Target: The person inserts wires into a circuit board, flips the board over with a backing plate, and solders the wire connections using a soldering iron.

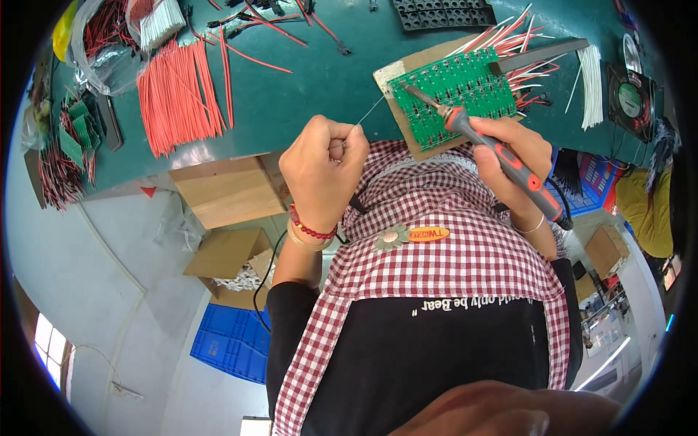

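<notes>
My left hand (pixel 323 163) is closed in a pinch on a thin solder wire (pixel 372 110), whose far end reaches the left edge of the green circuit board panel (pixel 454 76). My right hand (pixel 518 149) grips a grey and red soldering iron (pixel 512 166) like a pen. Its tip lies over the panel's upper left corner, close to the end of the solder; whether they touch is too small to tell. Under the panel is a flat brown board (pixel 402 122). A dark flat bar (pixel 542 55) lies across the panel's right side, over red and white wires (pixel 518 35).
A bundle of red wires (pixel 178 98) lies on the green table (pixel 291 94) to the left. White wires (pixel 592 87) and a dark round-centred device (pixel 631 100) are at right. A black tray (pixel 445 13) stands at the back. Cardboard boxes (pixel 229 192) sit below the table edge.
</notes>
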The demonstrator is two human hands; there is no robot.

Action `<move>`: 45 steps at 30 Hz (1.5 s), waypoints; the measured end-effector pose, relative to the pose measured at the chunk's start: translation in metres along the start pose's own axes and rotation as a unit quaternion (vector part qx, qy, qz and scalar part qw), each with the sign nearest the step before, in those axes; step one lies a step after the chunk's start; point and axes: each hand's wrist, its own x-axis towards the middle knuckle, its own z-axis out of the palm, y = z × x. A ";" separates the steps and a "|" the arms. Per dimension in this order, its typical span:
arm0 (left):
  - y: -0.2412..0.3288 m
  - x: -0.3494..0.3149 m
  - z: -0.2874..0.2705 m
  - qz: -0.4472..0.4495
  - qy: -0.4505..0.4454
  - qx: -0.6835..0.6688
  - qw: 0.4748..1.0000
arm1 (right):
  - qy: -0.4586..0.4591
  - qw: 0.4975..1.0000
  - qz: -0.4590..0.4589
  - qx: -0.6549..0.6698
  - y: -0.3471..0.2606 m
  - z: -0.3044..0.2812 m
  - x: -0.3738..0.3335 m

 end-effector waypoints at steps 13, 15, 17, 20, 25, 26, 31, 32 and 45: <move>0.007 0.005 0.003 0.004 0.005 0.013 1.000 | 0.056 0.998 0.023 0.020 -0.004 -0.003 -0.001; 0.009 0.005 0.005 0.007 0.006 0.008 1.000 | 0.043 0.999 0.031 0.001 -0.004 -0.006 0.002; 0.007 0.005 0.009 0.002 -0.008 0.019 1.000 | 0.039 0.999 0.017 -0.005 -0.001 -0.004 0.003; 0.005 0.006 0.013 0.007 -0.007 0.013 1.000 | 0.033 0.999 0.041 0.003 -0.003 -0.003 0.003; 0.005 0.009 0.018 0.023 -0.004 0.020 1.000 | 0.040 0.999 0.018 -0.005 -0.001 -0.002 0.005; 0.005 0.009 0.018 0.023 -0.004 0.024 0.999 | 0.034 0.999 0.021 -0.003 -0.001 -0.002 0.006; 0.007 0.010 0.019 0.023 -0.019 0.041 0.999 | 0.024 1.000 0.011 -0.007 -0.005 -0.004 0.008; 0.008 0.009 0.019 0.022 -0.024 0.046 0.998 | 0.015 1.000 0.019 -0.011 -0.006 -0.004 0.007; 0.010 0.017 0.032 0.045 -0.013 0.018 0.999 | 0.046 0.999 0.003 -0.024 -0.003 -0.008 0.007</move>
